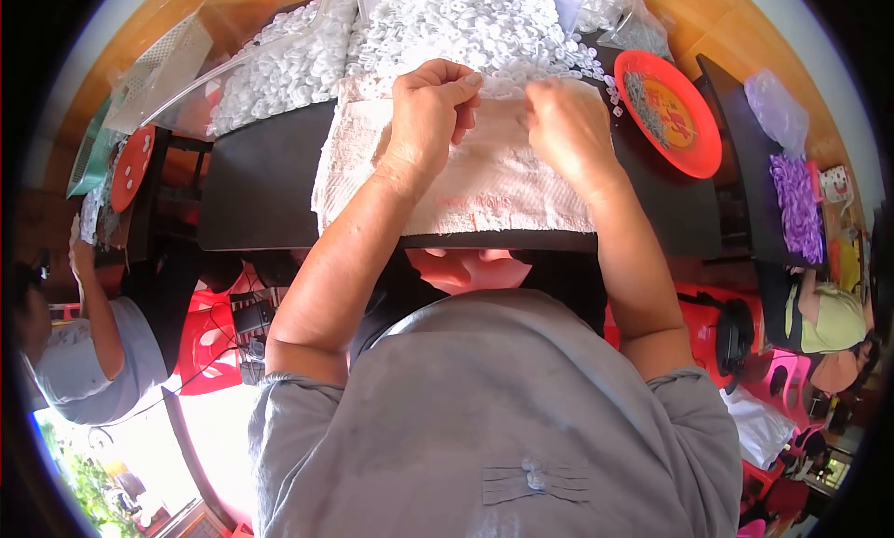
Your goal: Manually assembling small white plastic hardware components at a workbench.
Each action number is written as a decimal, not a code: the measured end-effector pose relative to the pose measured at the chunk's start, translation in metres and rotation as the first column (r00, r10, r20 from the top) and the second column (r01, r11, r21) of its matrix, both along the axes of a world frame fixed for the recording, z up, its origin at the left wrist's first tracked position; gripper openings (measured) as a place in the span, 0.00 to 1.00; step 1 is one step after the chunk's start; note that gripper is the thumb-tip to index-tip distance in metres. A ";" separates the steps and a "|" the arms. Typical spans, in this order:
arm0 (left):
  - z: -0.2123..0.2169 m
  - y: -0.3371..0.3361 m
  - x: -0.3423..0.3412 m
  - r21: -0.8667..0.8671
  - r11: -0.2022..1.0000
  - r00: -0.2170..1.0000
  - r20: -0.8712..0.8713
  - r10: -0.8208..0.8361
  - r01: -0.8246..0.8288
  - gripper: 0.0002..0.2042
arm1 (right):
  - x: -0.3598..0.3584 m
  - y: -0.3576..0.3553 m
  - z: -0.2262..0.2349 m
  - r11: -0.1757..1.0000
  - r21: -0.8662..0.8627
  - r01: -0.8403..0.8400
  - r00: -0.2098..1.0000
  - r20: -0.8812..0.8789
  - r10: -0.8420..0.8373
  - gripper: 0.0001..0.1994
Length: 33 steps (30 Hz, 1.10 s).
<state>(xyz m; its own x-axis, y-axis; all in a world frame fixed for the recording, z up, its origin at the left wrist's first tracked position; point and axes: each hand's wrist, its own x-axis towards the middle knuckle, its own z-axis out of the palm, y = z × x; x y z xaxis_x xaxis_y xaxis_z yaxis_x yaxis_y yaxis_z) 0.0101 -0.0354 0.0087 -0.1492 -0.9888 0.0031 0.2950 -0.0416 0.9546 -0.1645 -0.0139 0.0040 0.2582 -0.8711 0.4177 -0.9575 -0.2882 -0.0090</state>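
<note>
Probably light, stiff and slick, the small white pieces (447, 26) heaped beyond the cloth (503, 189) suit a rim pinch, the left hand (426, 114) closed at its fingertips, the right hand (570, 127) too blurred to tell.

Far side blocked: heap of white pieces (447, 26) right up against the cloth's (494, 189) far edge, clear tray wall (191, 105) closing off far left. Bare dark surface (265, 180) left of the cloth, sideways pass OK. Right side tighter: red plate (707, 133) and stray white pieces near it obstruct; bare strip on its near side is passable. Between left hand (456, 96) and right hand (549, 110), narrow gap at fingertips, wider toward wrists. Left forearm (349, 249) and right forearm (638, 249) bar low sideways crossing.
</note>
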 end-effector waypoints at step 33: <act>0.005 0.014 -0.007 -0.159 0.987 0.985 0.172 -0.009 0.037 0.08 | 0.012 0.004 0.018 0.945 0.069 -0.319 0.168 0.986 -0.015 0.05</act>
